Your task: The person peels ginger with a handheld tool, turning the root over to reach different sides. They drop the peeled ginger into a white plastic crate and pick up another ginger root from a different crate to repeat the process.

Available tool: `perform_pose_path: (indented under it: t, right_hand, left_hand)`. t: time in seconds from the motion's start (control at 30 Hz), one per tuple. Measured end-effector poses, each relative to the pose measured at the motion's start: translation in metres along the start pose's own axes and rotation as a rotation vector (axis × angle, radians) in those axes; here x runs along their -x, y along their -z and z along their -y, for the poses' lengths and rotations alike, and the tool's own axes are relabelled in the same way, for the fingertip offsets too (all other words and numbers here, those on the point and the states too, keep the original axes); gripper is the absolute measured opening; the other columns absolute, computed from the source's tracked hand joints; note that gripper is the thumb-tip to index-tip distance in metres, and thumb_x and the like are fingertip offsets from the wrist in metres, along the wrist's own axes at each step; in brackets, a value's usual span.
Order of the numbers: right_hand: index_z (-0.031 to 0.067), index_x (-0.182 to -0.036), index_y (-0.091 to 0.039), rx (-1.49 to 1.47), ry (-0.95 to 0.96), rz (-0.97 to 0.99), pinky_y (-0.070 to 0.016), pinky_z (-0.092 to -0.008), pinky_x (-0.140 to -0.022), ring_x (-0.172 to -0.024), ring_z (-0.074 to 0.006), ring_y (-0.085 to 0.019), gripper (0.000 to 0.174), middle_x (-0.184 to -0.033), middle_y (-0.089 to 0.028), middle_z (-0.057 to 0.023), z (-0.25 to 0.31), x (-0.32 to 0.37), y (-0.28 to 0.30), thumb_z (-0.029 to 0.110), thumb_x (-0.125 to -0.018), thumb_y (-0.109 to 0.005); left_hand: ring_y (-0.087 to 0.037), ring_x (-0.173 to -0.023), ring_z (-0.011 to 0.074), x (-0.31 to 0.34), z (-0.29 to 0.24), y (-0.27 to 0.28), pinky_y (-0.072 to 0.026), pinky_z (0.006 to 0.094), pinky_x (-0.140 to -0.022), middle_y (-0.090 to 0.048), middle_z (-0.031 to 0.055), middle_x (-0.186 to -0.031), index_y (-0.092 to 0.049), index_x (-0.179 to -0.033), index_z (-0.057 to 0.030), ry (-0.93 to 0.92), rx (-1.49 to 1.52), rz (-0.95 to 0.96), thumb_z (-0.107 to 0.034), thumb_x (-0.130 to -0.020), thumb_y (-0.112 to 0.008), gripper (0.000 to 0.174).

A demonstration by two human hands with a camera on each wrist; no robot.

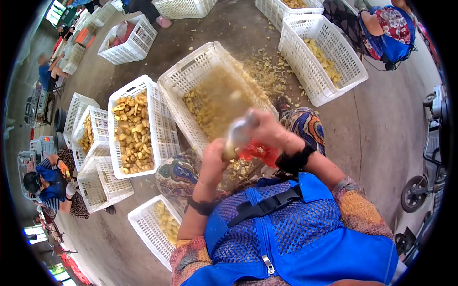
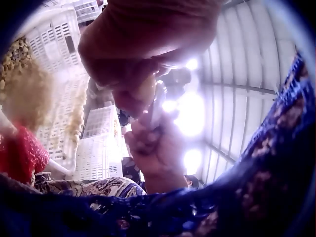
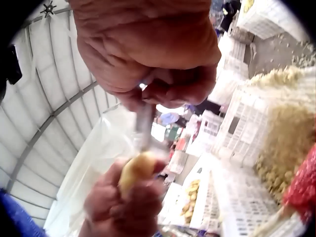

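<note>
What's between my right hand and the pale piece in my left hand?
The right wrist view shows a gray tool, gripped by your right hand, reaching to the pale piece in your left hand.

From the middle crate (image 1: 183, 71), a crate (image 1: 166, 119) with roots (image 1: 131, 133) in it stands at eight o'clock, another crate (image 1: 305, 71) at two.

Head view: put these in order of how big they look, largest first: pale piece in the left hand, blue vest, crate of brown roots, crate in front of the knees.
Blue vest
Crate in front of the knees
Crate of brown roots
Pale piece in the left hand
</note>
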State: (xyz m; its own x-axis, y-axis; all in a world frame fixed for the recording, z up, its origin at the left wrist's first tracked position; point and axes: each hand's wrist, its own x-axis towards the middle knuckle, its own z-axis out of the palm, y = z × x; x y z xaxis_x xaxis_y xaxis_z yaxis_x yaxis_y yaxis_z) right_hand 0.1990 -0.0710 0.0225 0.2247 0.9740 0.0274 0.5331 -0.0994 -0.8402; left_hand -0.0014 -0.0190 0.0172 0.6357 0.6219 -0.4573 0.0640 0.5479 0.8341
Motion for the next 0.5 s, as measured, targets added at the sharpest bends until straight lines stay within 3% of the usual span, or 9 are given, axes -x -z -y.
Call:
perform_pose_path:
  t: [0.03, 0.07, 0.13, 0.2, 0.27, 0.33, 0.43, 0.5]
  right_hand:
    - [0.0025, -0.090, -0.064, 0.113, -0.232, -0.003, -0.0516, -0.0312, -0.062, -0.071, -0.0210, -0.067, 0.024, -0.083, -0.067, -0.0175, 0.017, -0.008, 0.024, 0.021, -0.075, -0.070]
    - [0.0030, -0.079, -0.058, -0.108, -0.180, -0.228, -0.0477, -0.0258, -0.055, -0.063, -0.0077, -0.056, 0.012, -0.071, -0.062, -0.0008, -0.024, -0.013, 0.018, 0.008, -0.078, -0.069]
    - [0.0020, -0.082, -0.060, -0.545, -0.257, -0.203, -0.0477, -0.0244, -0.056, -0.063, -0.0063, -0.055, 0.010, -0.071, -0.062, 0.0001, 0.009, -0.005, 0.035, 0.008, -0.079, -0.068]
    - [0.0013, -0.083, -0.061, -0.379, 0.011, -0.173, -0.0470, -0.0236, -0.057, -0.063, -0.0047, -0.054, 0.011, -0.071, -0.061, 0.0018, -0.014, 0.000, -0.001, 0.008, -0.079, -0.069]
    - [0.0025, -0.083, -0.060, -0.408, 0.097, -0.028, -0.0467, -0.0221, -0.058, -0.065, -0.0046, -0.055, 0.014, -0.072, -0.062, 0.0013, 0.009, 0.008, -0.006, 0.008, -0.078, -0.072]
    - [0.0029, -0.084, -0.059, -0.107, -0.172, 0.014, -0.0456, -0.0221, -0.060, -0.069, -0.0040, -0.054, 0.014, -0.074, -0.062, 0.0007, 0.007, -0.006, 0.006, 0.008, -0.079, -0.071]
    - [0.0034, -0.083, -0.058, -0.413, -0.153, -0.137, -0.0444, -0.0222, -0.058, -0.068, -0.0037, -0.052, 0.014, -0.073, -0.061, 0.0012, -0.004, -0.004, 0.012, 0.007, -0.079, -0.070]
    - [0.0034, -0.084, -0.057, -0.405, -0.058, -0.007, -0.0459, -0.0285, -0.059, -0.066, -0.0094, -0.054, 0.021, -0.071, -0.059, -0.0039, 0.008, 0.006, 0.003, 0.015, -0.075, -0.072]
  left_hand:
    - [-0.034, -0.039, 0.0050, 0.002, -0.002, -0.001, -0.0259, 0.0175, -0.035, -0.062, 0.0101, -0.069, -0.053, -0.099, -0.0047, 0.016, 0.001, -0.009, -0.029, -0.097, -0.039, 0.028]
    - [-0.034, -0.039, 0.0048, 0.002, -0.004, -0.001, -0.0256, 0.0173, -0.035, -0.061, 0.0104, -0.067, -0.053, -0.099, -0.0047, 0.026, 0.002, -0.017, -0.030, -0.097, -0.039, 0.029]
    - [-0.033, -0.038, 0.0051, -0.001, -0.004, -0.001, -0.0252, 0.0170, -0.034, -0.061, 0.0113, -0.068, -0.053, -0.100, -0.0044, 0.035, 0.134, -0.004, -0.032, -0.098, -0.038, 0.032]
    - [-0.033, -0.038, 0.0054, -0.001, -0.006, -0.003, -0.0257, 0.0172, -0.034, -0.061, 0.0116, -0.067, -0.053, -0.100, -0.0042, 0.040, 0.191, 0.036, -0.032, -0.098, -0.038, 0.032]
    - [-0.033, -0.037, 0.0060, -0.003, -0.004, -0.008, -0.0249, 0.0181, -0.033, -0.058, 0.0095, -0.064, -0.053, -0.098, -0.0045, 0.015, 0.176, 0.029, -0.034, -0.098, -0.038, 0.033]
    - [-0.034, -0.037, 0.0062, -0.004, -0.004, -0.006, -0.0243, 0.0185, -0.033, -0.055, 0.0077, -0.061, -0.054, -0.096, -0.0049, 0.029, 0.193, 0.019, -0.034, -0.098, -0.039, 0.032]
    - [-0.036, -0.037, 0.0056, -0.004, -0.003, -0.007, -0.0234, 0.0182, -0.033, -0.051, 0.0033, -0.057, -0.054, -0.092, -0.0061, -0.008, 0.176, -0.087, -0.032, -0.097, -0.040, 0.030]
    - [-0.037, -0.038, 0.0033, -0.002, -0.007, -0.015, -0.0251, 0.0170, -0.034, -0.051, 0.0001, -0.057, -0.054, -0.090, -0.0071, -0.088, 0.074, -0.139, -0.033, -0.096, -0.044, 0.028]
